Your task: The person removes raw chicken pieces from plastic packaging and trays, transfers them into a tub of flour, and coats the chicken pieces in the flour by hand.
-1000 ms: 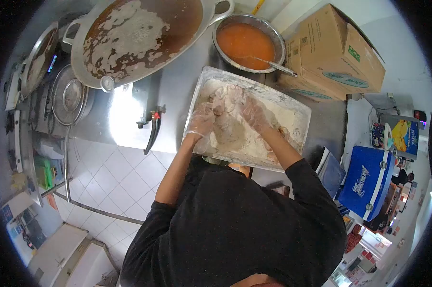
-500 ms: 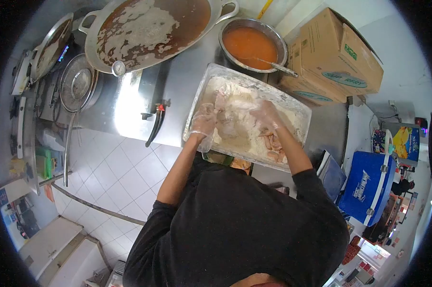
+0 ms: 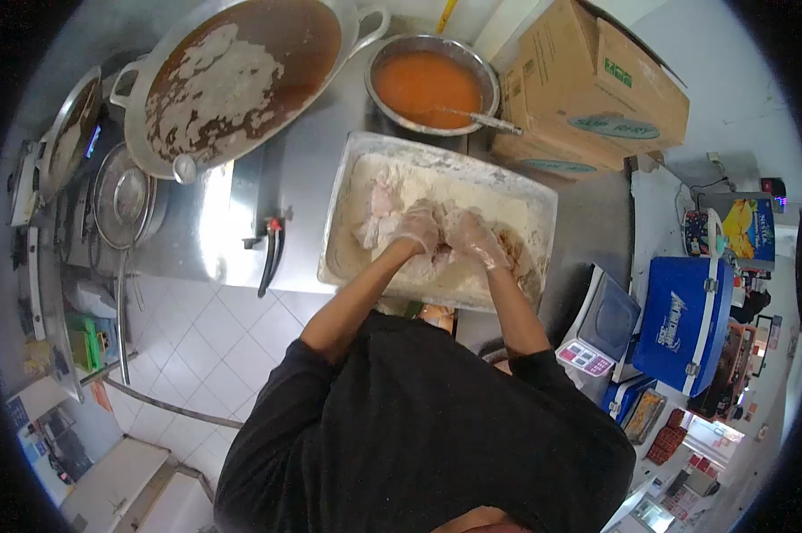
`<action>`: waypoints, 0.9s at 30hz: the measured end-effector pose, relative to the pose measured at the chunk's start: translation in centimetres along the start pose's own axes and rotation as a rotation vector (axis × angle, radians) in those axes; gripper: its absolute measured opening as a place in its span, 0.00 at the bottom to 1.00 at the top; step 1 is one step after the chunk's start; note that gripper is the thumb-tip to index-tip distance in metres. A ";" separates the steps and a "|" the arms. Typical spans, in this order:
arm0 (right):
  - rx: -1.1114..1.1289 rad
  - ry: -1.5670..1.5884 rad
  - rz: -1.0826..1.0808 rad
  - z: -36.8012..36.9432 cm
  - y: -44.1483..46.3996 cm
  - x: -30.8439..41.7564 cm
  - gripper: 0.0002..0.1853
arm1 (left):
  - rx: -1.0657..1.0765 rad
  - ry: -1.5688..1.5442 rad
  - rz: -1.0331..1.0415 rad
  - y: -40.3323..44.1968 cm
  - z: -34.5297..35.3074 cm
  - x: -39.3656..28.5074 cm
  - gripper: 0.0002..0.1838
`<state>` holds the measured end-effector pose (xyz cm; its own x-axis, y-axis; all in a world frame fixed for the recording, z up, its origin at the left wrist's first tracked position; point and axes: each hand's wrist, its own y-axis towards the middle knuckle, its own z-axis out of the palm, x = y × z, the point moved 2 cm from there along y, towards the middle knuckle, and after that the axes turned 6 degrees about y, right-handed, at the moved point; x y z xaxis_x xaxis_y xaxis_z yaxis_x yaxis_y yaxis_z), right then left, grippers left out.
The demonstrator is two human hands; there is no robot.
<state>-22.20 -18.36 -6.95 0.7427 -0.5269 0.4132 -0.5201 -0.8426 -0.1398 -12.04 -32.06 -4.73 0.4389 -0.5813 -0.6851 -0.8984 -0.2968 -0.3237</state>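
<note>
A large metal tray (image 3: 337, 204) of pale flour (image 3: 410, 182) lies before me. In clear plastic gloves, my left hand (image 3: 420, 227) and my right hand (image 3: 474, 236) are down in the flour near the tray's middle, side by side and nearly touching. Their fingers curl inward, and what is under them is mostly hidden. Floured pieces of raw meat (image 3: 383, 199), apparently chicken, lie left of my left hand. More pieces (image 3: 513, 247) show beside my right hand.
Behind the tray stands a steel bowl of orange liquid (image 3: 426, 84) with a utensil handle (image 3: 494, 123) over its rim. A wide pan of brown liquid (image 3: 303, 44) is at the upper left. Cardboard boxes (image 3: 587, 80) stand at right, with a blue cooler (image 3: 682, 324) beyond.
My hands have come together from opposite sides of the tray: the left moved right, the right moved slightly left. The view has shifted. Meat formerly by my left hand now lies apart from it.
</note>
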 end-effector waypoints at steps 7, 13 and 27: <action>0.231 0.354 0.275 -17.9 9.9 9.1 0.23 | -0.319 0.770 0.343 11.5 -8.8 0.1 0.31; 0.114 0.118 0.152 -12.6 29.8 -1.0 0.28 | -0.062 0.248 -0.097 24.9 -16.6 0.0 0.33; 0.209 0.134 0.116 -0.2 10.2 5.8 0.12 | -0.194 0.801 0.110 6.2 -3.1 11.8 0.22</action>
<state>-23.24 -29.96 -5.80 0.6132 -0.6137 0.4973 -0.4895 -0.7894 -0.3705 -12.42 -43.11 -12.75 0.2927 -0.9561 -0.0101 -0.9503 -0.2897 -0.1136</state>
